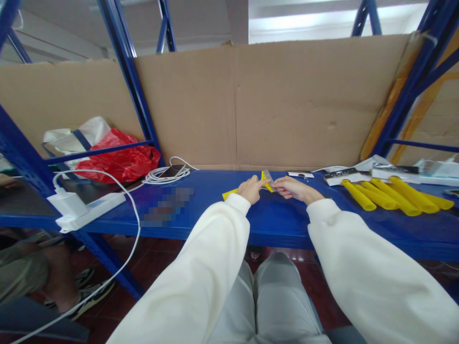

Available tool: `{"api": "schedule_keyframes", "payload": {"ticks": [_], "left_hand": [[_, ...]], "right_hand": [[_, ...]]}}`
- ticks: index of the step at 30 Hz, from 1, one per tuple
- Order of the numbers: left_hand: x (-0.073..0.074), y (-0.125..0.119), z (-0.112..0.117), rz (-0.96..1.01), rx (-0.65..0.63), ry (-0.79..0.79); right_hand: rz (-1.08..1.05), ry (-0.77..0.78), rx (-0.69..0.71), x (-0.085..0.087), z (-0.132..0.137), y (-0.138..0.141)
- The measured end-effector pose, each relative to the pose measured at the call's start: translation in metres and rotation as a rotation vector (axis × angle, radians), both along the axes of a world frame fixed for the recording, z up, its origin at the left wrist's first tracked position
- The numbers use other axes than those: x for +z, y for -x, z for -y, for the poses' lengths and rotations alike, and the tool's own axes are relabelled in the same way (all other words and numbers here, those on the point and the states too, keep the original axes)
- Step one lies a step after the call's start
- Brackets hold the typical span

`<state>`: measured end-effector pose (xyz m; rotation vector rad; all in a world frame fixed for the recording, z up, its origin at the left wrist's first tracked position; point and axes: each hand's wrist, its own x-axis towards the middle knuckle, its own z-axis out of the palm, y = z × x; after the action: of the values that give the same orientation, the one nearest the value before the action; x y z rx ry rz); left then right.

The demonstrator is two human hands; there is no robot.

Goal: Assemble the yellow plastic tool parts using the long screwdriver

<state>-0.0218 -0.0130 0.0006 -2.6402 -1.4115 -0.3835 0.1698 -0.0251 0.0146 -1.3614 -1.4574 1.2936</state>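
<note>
Both my hands meet over the blue shelf surface point(279, 220). My left hand point(252, 188) is closed around a yellow tool point(266, 181) whose end sticks out toward the left. My right hand point(292, 187) pinches a small grey metal piece point(268, 176) at the top of that tool. Both sleeves are white. How the grey piece sits on the yellow tool is too small to tell.
Several yellow handles point(390, 196) lie at the right, with flat packets point(344, 174) and a white card point(300, 174) behind. A coiled white cable and phone point(168, 173), red bag point(120, 160) and white power strip point(88, 210) lie at the left. Cardboard point(251, 100) backs the shelf. Another person's legs point(32, 272) show at lower left.
</note>
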Motion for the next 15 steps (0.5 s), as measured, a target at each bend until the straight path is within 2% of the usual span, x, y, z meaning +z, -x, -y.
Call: {"api": "schedule_keyframes", "payload": {"ticks": [10, 15], "left_hand": [[-0.0003, -0.0025, 0.0, -0.038, 0.008, -0.027], [-0.001, -0.0045, 0.0008, -0.043, -0.018, -0.012]], "right_hand": [[-0.028, 0.039, -0.011, 0.0003, -0.0007, -0.0014], [-0.069, 0.108, -0.073, -0.0009, -0.0069, -0.0023]]}}
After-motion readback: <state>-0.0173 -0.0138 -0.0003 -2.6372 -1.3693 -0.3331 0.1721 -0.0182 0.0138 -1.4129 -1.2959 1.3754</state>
